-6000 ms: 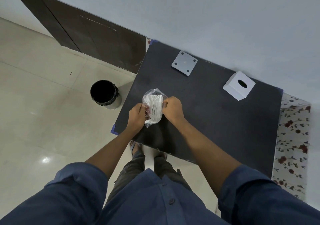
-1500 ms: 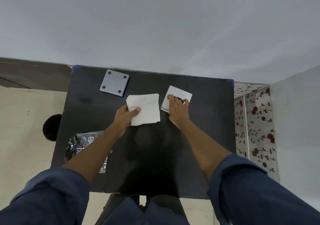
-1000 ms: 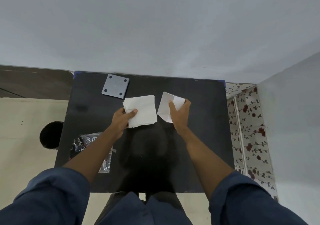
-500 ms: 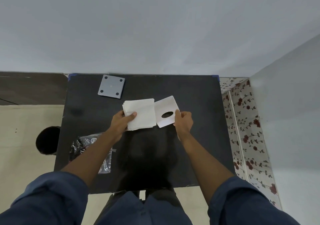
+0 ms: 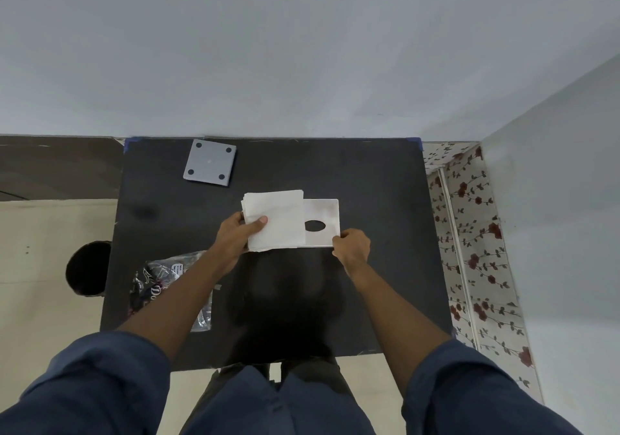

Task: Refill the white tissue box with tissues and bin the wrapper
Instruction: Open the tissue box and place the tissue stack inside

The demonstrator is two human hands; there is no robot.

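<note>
My left hand [image 5: 235, 236] grips a stack of white tissues [image 5: 276, 220] by its left edge, thumb on top. The stack overlaps the left side of the white tissue box [image 5: 323, 211], whose face with the oval hole points up at me. My right hand [image 5: 352, 248] pinches the box at its near right corner. The empty clear wrapper [image 5: 161, 287] with dark print lies on the black table [image 5: 369, 183] at the left, partly under my left forearm. A black bin [image 5: 87, 268] stands on the floor left of the table.
A grey square plate [image 5: 209, 166] with four dark dots lies at the table's far left corner. The table's far edge meets a pale wall. A floral-patterned surface [image 5: 476, 250] runs along the right side, and cream floor tiles lie to the left.
My right hand turned the box, and its holed face now squares up toward me. My left hand slid the tissue stack right until it overlaps the box.
</note>
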